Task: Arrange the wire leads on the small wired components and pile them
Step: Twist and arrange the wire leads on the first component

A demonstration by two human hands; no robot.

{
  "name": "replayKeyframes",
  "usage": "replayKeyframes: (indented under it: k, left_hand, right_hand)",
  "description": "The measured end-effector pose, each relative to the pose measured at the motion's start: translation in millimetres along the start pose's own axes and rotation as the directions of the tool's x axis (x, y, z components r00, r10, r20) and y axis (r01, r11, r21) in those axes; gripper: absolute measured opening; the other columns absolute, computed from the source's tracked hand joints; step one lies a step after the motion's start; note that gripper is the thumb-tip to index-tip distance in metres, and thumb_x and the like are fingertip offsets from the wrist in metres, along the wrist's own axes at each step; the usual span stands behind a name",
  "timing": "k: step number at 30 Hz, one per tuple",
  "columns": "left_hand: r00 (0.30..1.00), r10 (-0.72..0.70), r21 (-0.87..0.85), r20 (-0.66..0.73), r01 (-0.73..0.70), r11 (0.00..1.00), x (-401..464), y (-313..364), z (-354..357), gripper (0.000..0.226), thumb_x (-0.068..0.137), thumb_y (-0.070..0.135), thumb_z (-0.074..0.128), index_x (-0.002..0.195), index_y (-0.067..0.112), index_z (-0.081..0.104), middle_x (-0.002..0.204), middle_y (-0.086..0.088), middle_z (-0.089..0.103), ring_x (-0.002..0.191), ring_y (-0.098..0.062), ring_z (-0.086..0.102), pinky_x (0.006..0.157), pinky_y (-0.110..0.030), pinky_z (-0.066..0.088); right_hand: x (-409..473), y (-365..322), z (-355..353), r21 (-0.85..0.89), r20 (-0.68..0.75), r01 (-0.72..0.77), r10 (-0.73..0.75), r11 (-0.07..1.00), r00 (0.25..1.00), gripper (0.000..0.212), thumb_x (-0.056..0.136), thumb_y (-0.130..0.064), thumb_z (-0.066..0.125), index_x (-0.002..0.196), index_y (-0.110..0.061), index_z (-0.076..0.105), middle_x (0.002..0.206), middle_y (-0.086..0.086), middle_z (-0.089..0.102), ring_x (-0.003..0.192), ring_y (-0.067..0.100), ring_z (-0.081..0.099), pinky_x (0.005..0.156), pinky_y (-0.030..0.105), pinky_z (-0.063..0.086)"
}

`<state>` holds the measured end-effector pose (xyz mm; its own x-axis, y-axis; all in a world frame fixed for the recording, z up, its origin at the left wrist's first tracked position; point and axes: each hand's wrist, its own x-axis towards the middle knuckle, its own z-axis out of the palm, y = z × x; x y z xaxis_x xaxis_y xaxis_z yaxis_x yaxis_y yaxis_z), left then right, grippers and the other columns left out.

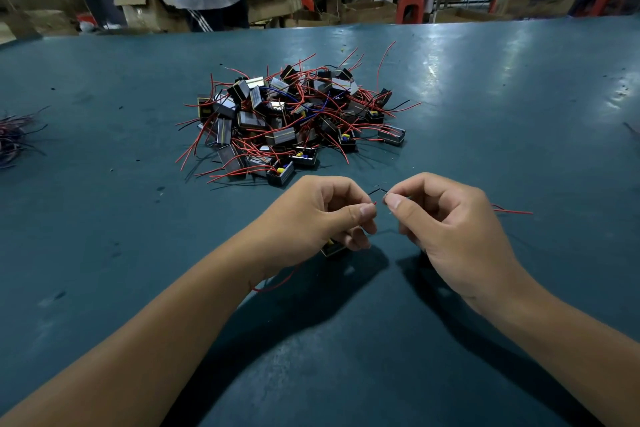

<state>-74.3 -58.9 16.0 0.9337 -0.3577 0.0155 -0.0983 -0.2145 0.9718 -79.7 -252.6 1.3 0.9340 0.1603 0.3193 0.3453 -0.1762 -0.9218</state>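
Workshop benches and cardboard boxes are filling the background behind a teal table (485, 87). Near its middle a pile (294, 118) of wired components is lying, dozens at least, too tangled to count, likely the stock for this job. Toward the near edge two hands are working one component (333, 249). The left hand (322, 215) is cradling it under curled fingers while pinching a red lead, probably to steady it. The right hand (446, 218) is pinching a thin black lead (375, 190), seemingly straightening it. Another wire bundle (15, 137) is lying at the left edge.
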Motion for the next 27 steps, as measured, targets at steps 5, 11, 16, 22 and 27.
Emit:
replayKeyframes:
  k: [5,11,16,22,27]
  left_hand:
    - [1.000,0.014,0.012,0.010,-0.014,1.000,-0.5,0.0,-0.3,0.015,0.098,0.008,0.060,0.099,-0.006,0.064,0.090,-0.017,0.073,0.072,-0.018,0.069,0.067,-0.023,0.056]
    - [0.999,0.027,0.021,0.019,-0.027,0.999,-0.1,0.8,-0.2,0.014,0.098,0.007,0.060,0.100,-0.006,0.064,0.088,-0.017,0.071,0.073,-0.018,0.069,0.067,-0.023,0.055]
    - [1.000,0.024,0.021,0.018,-0.025,0.999,0.2,0.7,-0.8,0.012,0.098,0.007,0.061,0.100,-0.005,0.064,0.087,-0.013,0.072,0.073,-0.019,0.069,0.067,-0.023,0.056]
    - [1.000,0.007,0.005,0.018,-0.007,1.000,-0.5,0.9,-2.4,0.015,0.098,0.010,0.061,0.099,-0.005,0.064,0.089,-0.013,0.073,0.074,-0.020,0.070,0.069,-0.026,0.057]
    - [1.000,-0.013,-0.031,0.018,0.013,0.999,-0.4,0.2,-1.7,0.013,0.099,0.009,0.060,0.097,-0.003,0.064,0.083,-0.010,0.072,0.070,-0.018,0.068,0.065,-0.022,0.055]
  right_hand:
    - [0.5,1.2,1.7,-0.015,0.010,-0.020,0.020,1.000,1.000,0.014,0.091,-0.018,0.068,0.079,-0.022,0.073,0.057,-0.005,0.060,0.051,0.004,0.047,0.051,0.016,0.037]
    - [1.1,0.8,3.3,0.009,-0.012,-0.069,0.069,0.998,0.998,0.013,0.090,-0.015,0.069,0.077,-0.018,0.072,0.056,-0.003,0.064,0.045,0.002,0.050,0.048,0.010,0.036]
    - [1.0,1.2,2.9,-0.005,-0.013,-0.067,0.067,0.998,0.998,0.013,0.090,-0.018,0.069,0.078,-0.022,0.070,0.057,-0.001,0.064,0.045,0.003,0.049,0.048,0.015,0.035]
    - [1.9,3.3,2.7,0.029,-0.049,-0.067,0.068,0.997,0.997,0.010,0.091,-0.024,0.067,0.081,-0.024,0.067,0.056,0.000,0.064,0.047,0.014,0.043,0.048,0.027,0.034]
    - [1.4,3.5,2.3,0.049,-0.050,-0.043,0.046,0.998,0.998,0.007,0.087,-0.028,0.065,0.081,-0.025,0.068,0.056,-0.001,0.062,0.047,0.008,0.048,0.048,0.019,0.036]
